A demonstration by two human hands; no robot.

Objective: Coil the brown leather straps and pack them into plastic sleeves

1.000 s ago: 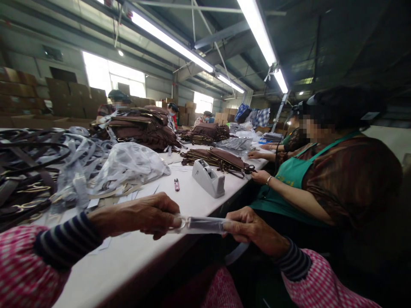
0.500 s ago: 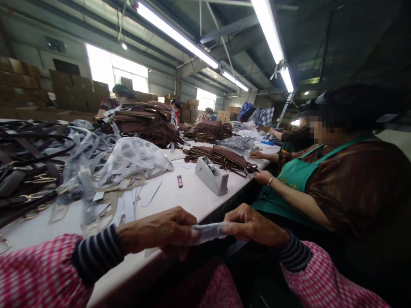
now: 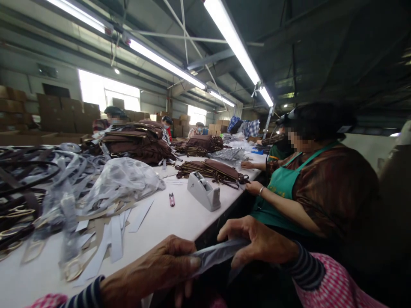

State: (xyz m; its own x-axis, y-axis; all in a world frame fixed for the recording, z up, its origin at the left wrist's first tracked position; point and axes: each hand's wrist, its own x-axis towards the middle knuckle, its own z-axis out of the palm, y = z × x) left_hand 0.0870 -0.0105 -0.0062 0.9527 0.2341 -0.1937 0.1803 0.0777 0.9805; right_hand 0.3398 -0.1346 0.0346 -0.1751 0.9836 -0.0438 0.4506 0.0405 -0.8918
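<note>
A strip wrapped in clear, greyish plastic (image 3: 215,256) stretches between my hands, just off the table's front edge. My left hand (image 3: 160,263) pinches one end, its thumb pressed along the top. At the other end, my right hand (image 3: 258,240) curls round the plastic with thumb and forefinger well apart; the strip runs into that grip. What the plastic covers is hard to make out. Beyond my hands, a grey tape dispenser (image 3: 204,191) stands on the white table (image 3: 167,226), with small pink-handled thread snips (image 3: 171,199) to its left.
On the left lie dark straps (image 3: 19,192) with metal rings, plastic-wrapped straps (image 3: 66,205), a white plastic bag (image 3: 125,179) and paper strips (image 3: 115,235). Brown bags (image 3: 128,143) are piled farther back. A co-worker in a green apron (image 3: 285,192) sits at right, hands on brown bags (image 3: 212,171).
Both hands appear lower in view as the camera shifts. The right thumb and forefinger have spread apart, and more of the plastic-wrapped strip shows between the hands.
</note>
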